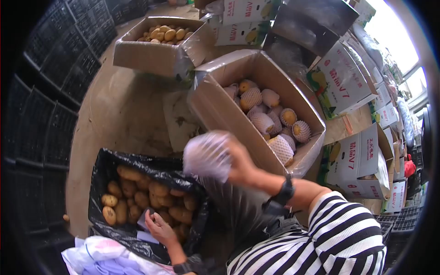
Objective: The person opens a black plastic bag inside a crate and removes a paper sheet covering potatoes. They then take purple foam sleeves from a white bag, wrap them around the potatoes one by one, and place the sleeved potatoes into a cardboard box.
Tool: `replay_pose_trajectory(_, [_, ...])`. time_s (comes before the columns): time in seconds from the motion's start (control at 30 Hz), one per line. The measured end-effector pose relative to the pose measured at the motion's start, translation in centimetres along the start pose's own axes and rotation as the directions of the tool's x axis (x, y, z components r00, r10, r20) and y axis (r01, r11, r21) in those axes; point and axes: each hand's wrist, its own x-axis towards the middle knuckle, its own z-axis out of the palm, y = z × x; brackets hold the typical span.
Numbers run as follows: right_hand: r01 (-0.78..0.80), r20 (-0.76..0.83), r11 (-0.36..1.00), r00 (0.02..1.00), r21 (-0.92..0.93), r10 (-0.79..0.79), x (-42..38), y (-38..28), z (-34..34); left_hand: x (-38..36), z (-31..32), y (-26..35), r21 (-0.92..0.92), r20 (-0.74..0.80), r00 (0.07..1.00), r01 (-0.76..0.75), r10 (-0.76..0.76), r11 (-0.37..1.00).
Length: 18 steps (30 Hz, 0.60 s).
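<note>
My right hand [240, 160], smeared by motion, is closed on a potato in a white foam net [207, 156], held between the black-lined crate and the large cardboard box. My left hand [160, 229] is over the near side of the crate, fingers bent against a lilac foam net sleeve [143, 221]. Bare brown potatoes [151, 192] fill the crate, whose black plastic liner [103, 176] folds over the rim. Several potatoes in foam nets [261, 121] lie in the open cardboard box [224, 107] ahead of me.
Loose lilac foam sleeves spill from a white bag [98, 252] at the lower left. Another cardboard box [146, 55] of bare potatoes stands at the back. Stacked black crates [36, 123] line the left, and printed cartons [353, 160] stand on the right.
</note>
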Motion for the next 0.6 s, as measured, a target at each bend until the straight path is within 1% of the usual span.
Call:
replay_pose_trajectory(0.03, [-0.038,-0.098,0.999,0.995,-0.025,0.035,1.5,1.8,-2.8,1.3,0.9,-4.8,0.319,-0.005,0.971,-0.226,0.24,0.92])
replay_pose_trajectory(0.07, [-0.045,-0.236,0.983,0.972,-0.18,0.001,3.3,4.2,-5.3,1.8,1.0,-7.5,0.406,0.109,0.988,-0.145,0.11,0.902])
replay_pose_trajectory(0.1, [-0.077,-0.361,0.943,0.931,-0.324,-0.049,4.7,6.9,-7.6,1.9,1.0,-9.5,0.502,0.206,0.978,-0.072,-0.038,0.862])
replay_pose_trajectory(0.13, [-0.064,-0.349,0.882,0.93,-0.468,-0.118,5.5,9.8,-9.5,2.0,1.2,-10.8,0.505,0.206,0.978,-0.072,-0.039,0.86])
replay_pose_trajectory(0.17, [-0.049,-0.322,0.8,0.929,-0.597,-0.183,5.9,13.2,-11.3,1.9,1.3,-12.0,0.554,0.26,0.963,-0.087,-0.074,0.828])
replay_pose_trajectory(0.2, [-0.173,-0.131,0.703,0.985,-0.69,0.115,5.0,17.8,-12.9,1.5,1.4,-12.9,0.605,0.31,0.943,-0.099,-0.12,0.79])
replay_pose_trajectory(0.23, [-0.231,0.046,0.572,0.903,-0.787,0.427,3.8,21.6,-14.5,1.4,1.6,-13.1,0.584,0.377,0.909,-0.085,-0.176,0.807])
replay_pose_trajectory(0.27, [0.022,0.382,0.525,0.712,-0.851,0.589,4.2,21.5,-15.0,1.6,1.7,-13.1,0.576,0.425,0.871,-0.049,-0.247,0.816])
replay_pose_trajectory(0.3, [-0.009,0.378,0.468,0.578,-0.883,0.723,5.0,21.2,-15.5,1.7,2.4,-14.4,0.609,0.511,0.813,-0.111,-0.281,0.786])
replay_pose_trajectory(0.33, [-0.064,0.127,0.287,0.791,-0.956,0.598,6.5,18.4,-13.8,0.7,2.8,-16.5,0.513,0.467,0.882,-0.211,-0.064,0.832])
replay_pose_trajectory(0.37, [-0.133,0.101,0.596,0.934,-0.792,0.342,7.7,16.1,-11.9,0.6,2.6,-15.4,0.44,0.484,0.875,-0.239,-0.005,0.866])
replay_pose_trajectory(0.4, [-0.01,0.067,0.832,0.996,-0.555,0.057,8.8,13.8,-10.1,-0.2,1.8,-14.4,0.426,0.444,0.894,-0.264,0.054,0.865])
replay_pose_trajectory(0.43, [-0.169,0.034,0.935,0.981,-0.312,0.189,9.7,10.7,-6.5,-0.3,1.0,-13.3,0.432,0.385,0.92,-0.247,0.07,0.867])
replay_pose_trajectory(0.47, [-0.163,0.089,0.956,0.978,-0.245,0.19,9.2,8.9,-2.2,-0.1,-0.5,-10.9,0.349,0.322,0.937,-0.249,0.134,0.904])
replay_pose_trajectory(0.5, [-0.071,0.278,0.99,0.955,-0.123,0.103,9.0,6.6,1.2,0.2,-2.5,-7.6,0.309,0.332,0.943,-0.14,0.031,0.941])
replay_pose_trajectory(0.53, [0.015,0.43,1.0,0.903,-0.004,-0.012,8.5,4.1,4.5,0.4,-4.3,-5.7,0.249,0.325,0.946,-0.084,-0.002,0.965])
replay_pose_trajectory(0.57, [0.017,0.619,1.0,0.785,0.011,-0.02,7.3,2.0,8.2,0.3,-6.3,-4.0,0.177,0.289,0.957,-0.037,-0.016,0.984])
replay_pose_trajectory(0.6, [-0.055,0.755,0.998,0.653,-0.017,0.049,5.3,1.8,12.6,-0.1,-8.4,-2.6,0.159,0.217,0.976,-0.055,0.019,0.986])
